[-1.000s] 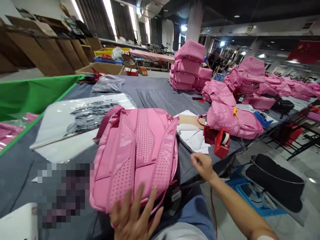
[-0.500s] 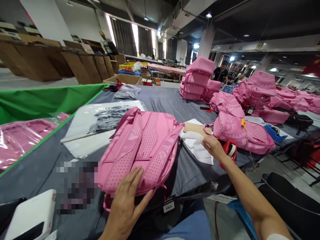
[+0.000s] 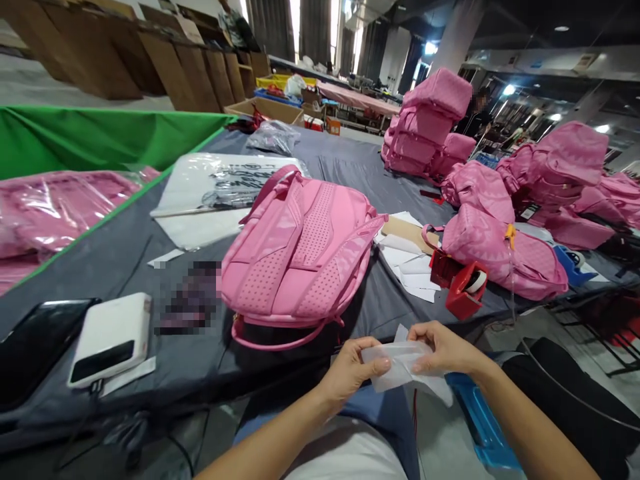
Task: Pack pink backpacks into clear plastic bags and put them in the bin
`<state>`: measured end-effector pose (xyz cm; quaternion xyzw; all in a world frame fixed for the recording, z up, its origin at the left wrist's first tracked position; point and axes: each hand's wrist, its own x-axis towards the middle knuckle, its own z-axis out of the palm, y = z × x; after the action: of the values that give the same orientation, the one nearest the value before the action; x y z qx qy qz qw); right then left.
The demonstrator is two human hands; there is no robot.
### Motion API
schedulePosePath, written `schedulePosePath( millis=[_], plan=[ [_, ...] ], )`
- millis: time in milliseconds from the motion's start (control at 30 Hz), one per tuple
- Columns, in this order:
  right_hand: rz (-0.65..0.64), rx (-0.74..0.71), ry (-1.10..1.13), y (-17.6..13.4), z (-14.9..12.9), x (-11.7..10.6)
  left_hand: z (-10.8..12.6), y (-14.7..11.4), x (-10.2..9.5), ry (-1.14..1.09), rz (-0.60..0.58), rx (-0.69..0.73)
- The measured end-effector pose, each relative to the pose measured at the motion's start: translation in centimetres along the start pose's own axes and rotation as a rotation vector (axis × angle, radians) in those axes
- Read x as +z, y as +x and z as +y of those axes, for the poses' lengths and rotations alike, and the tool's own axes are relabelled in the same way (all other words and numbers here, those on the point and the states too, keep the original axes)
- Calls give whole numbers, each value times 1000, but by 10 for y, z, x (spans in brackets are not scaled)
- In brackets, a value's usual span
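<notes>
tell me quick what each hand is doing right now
Left hand: closed, pinching the left edge of a white sheet.
Right hand: closed, pinching the right side of that sheet.

A thin, translucent white sheet (image 3: 400, 367), creased and slightly crumpled, is held at both ends just off the near table edge, roughly level. Just beyond it a pink backpack (image 3: 300, 253) is laid back-panel up on the grey table, straps uppermost, its carry handle drooping towards the near edge
</notes>
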<state>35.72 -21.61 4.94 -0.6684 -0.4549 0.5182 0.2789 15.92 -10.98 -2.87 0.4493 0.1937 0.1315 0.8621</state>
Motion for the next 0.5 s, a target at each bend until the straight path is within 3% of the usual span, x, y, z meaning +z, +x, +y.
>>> schedulePosePath(
  millis=[67,133,233,333,400,500],
  plan=[
    [4,79,147,3,18,11,-4,-7,-4,-14,72,16],
    [90,90,250,7,28,23,-9,-11,-8,-15,97,17],
    [195,13,305,7,26,35,-19,-14,-12,-68,22,-100],
    [175,-55,231,4,23,36,-28,-18,-17,-99,-43,-185],
    [169,-62,91,3,32,35,-33,-23,-24,62,21,-81],
    [146,0,-393,5,65,36,-40,-33,-40,525,346,273]
  ],
)
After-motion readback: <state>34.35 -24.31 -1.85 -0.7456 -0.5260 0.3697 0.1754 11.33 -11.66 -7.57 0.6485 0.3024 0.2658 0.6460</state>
